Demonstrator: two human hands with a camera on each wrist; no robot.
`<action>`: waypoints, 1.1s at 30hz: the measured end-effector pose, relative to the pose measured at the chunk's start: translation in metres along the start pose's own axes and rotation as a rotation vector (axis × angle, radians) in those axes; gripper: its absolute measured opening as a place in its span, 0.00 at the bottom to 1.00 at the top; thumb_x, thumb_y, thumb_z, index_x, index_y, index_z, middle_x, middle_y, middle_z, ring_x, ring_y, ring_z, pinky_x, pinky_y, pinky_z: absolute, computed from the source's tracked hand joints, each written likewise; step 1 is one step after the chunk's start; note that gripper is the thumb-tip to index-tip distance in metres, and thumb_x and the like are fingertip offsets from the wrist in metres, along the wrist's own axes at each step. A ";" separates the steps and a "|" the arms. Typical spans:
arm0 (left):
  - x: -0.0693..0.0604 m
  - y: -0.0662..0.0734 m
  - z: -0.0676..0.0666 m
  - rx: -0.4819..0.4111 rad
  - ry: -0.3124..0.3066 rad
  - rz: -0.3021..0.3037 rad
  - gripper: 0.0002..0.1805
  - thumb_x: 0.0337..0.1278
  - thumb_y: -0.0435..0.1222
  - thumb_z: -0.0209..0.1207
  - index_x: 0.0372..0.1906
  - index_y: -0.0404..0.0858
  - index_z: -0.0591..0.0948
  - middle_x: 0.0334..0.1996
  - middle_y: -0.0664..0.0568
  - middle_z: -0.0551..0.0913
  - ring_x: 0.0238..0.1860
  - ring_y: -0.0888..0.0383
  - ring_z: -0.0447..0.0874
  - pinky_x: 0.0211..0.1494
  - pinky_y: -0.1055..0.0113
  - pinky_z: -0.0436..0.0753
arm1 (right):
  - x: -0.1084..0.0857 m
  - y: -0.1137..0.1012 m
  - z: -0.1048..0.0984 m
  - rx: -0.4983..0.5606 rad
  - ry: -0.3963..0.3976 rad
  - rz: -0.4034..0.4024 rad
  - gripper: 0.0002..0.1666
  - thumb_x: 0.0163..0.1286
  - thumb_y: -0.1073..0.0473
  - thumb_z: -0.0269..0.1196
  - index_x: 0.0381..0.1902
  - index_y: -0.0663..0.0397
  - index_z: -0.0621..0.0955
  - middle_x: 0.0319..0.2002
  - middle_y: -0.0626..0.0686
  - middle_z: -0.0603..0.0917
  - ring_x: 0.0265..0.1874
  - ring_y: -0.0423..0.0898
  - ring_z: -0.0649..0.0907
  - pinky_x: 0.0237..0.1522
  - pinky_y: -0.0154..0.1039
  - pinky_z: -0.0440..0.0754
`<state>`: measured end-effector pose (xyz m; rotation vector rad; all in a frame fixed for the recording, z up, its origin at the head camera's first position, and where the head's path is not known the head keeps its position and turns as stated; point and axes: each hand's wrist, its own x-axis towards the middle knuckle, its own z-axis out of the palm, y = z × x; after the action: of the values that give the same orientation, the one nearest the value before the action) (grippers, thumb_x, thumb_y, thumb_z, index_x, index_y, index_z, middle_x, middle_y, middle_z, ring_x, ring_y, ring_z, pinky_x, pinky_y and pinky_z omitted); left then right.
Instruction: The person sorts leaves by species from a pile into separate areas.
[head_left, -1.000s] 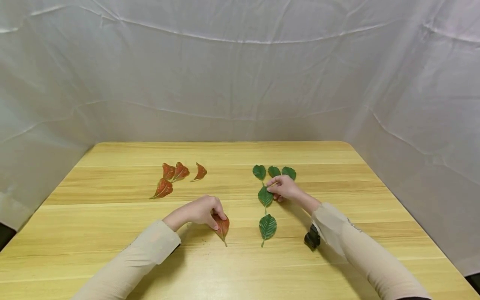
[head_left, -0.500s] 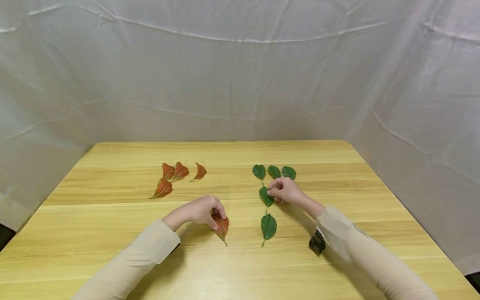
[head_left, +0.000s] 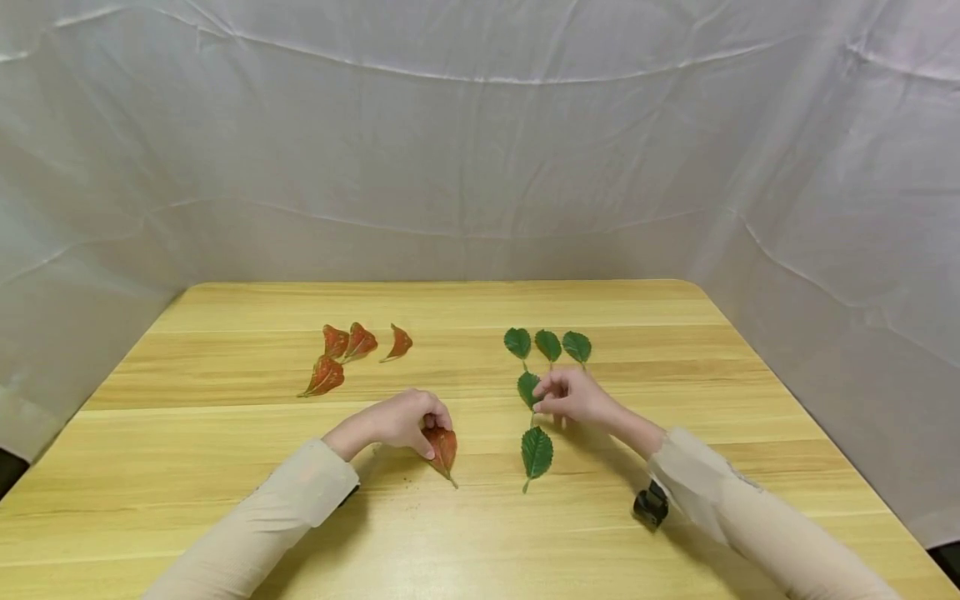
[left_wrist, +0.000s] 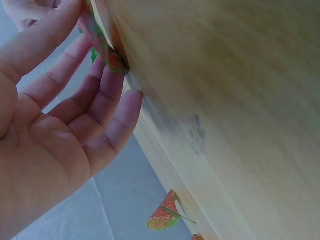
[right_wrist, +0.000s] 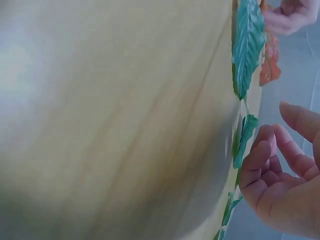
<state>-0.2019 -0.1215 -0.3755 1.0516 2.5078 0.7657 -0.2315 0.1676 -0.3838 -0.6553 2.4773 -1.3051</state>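
Observation:
My left hand (head_left: pixel 412 418) pinches a red leaf (head_left: pixel 442 452) by its upper part, low over the table, its stem pointing toward me. The left wrist view has this red leaf (left_wrist: pixel 102 45) between the thumb and fingers. At the right, my right hand (head_left: pixel 576 395) is beside the middle green leaf (head_left: pixel 528 389), partly covering its right edge. In the right wrist view the thumb stands apart from the loosely bent fingers, with nothing held between them. A larger green leaf (head_left: pixel 537 452) lies nearer to me, below that one.
Three green leaves, one of them the left leaf (head_left: pixel 517 342), lie in a row beyond my right hand. Several red leaves, including a folded one (head_left: pixel 400 342), lie at the back left of the wooden table (head_left: pixel 225 467). A pale cloth (head_left: pixel 480 167) hangs around the table.
My right hand has let go of the middle green leaf and drawn slightly toward me, its thumb and fingers parting. The left hand with the red leaf has hardly moved.

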 end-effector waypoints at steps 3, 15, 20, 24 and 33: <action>0.000 0.000 0.000 -0.011 -0.005 -0.017 0.18 0.35 0.27 0.69 0.38 0.33 0.79 0.33 0.52 0.78 0.35 0.58 0.74 0.39 0.69 0.74 | -0.005 0.000 0.001 -0.003 -0.038 -0.010 0.12 0.53 0.67 0.65 0.34 0.71 0.78 0.20 0.50 0.76 0.15 0.46 0.74 0.15 0.33 0.71; 0.000 -0.002 0.000 0.015 -0.014 -0.003 0.22 0.35 0.28 0.69 0.43 0.30 0.80 0.33 0.51 0.79 0.33 0.59 0.74 0.36 0.70 0.74 | -0.018 0.002 0.006 -0.002 -0.152 -0.032 0.12 0.48 0.69 0.68 0.33 0.69 0.81 0.24 0.51 0.79 0.24 0.41 0.75 0.22 0.29 0.72; -0.002 0.000 -0.001 -0.004 -0.019 -0.036 0.24 0.35 0.28 0.69 0.45 0.28 0.78 0.34 0.49 0.76 0.31 0.57 0.71 0.34 0.70 0.73 | -0.021 0.002 0.006 -0.022 -0.171 -0.077 0.13 0.47 0.69 0.68 0.32 0.69 0.81 0.26 0.52 0.80 0.25 0.40 0.74 0.25 0.30 0.73; -0.003 0.000 -0.001 -0.022 -0.021 -0.068 0.26 0.35 0.28 0.69 0.47 0.28 0.77 0.32 0.50 0.72 0.30 0.56 0.68 0.32 0.69 0.71 | -0.021 0.002 0.007 -0.020 -0.180 -0.081 0.13 0.46 0.69 0.69 0.32 0.69 0.82 0.27 0.53 0.80 0.26 0.40 0.74 0.25 0.30 0.73; -0.006 -0.003 -0.003 -0.021 -0.014 -0.090 0.26 0.35 0.29 0.69 0.47 0.30 0.77 0.37 0.49 0.74 0.31 0.57 0.71 0.34 0.69 0.73 | -0.020 0.005 0.009 -0.059 -0.194 -0.084 0.13 0.44 0.70 0.70 0.32 0.68 0.82 0.27 0.51 0.79 0.22 0.38 0.71 0.22 0.30 0.71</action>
<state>-0.2014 -0.1285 -0.3740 0.9271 2.5106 0.7549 -0.2115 0.1742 -0.3920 -0.8648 2.3616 -1.1406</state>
